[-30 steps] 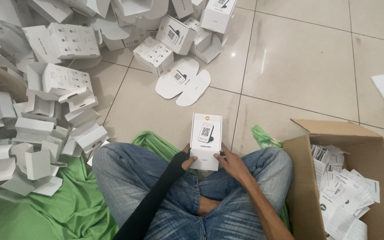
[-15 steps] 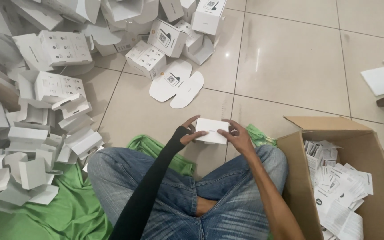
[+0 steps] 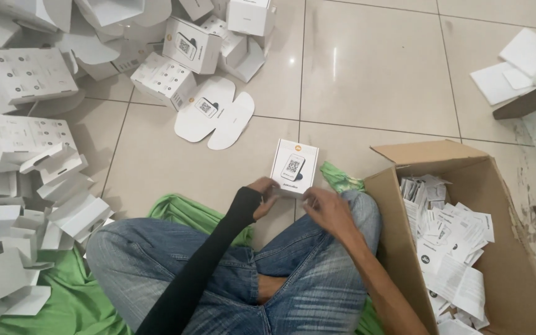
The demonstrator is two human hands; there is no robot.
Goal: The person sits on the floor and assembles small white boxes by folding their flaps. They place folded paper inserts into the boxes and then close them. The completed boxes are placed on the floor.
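As both hands hold it, the white box stands upright.

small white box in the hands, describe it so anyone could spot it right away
Start at the open cardboard carton on the right and look just left of its near corner. The small white box stands there between the left hand and right hand. Unlike the boxes piled on the floor, it is held.

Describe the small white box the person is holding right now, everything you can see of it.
The small white box is a flat, rectangular carton, seemingly thin card, closed. Its white printed face, with a dark picture and a small orange mark near the top, points up towards the camera. It is held over the tiled floor above the person's crossed legs. The left hand grips its lower left corner; the right hand touches its lower right edge.
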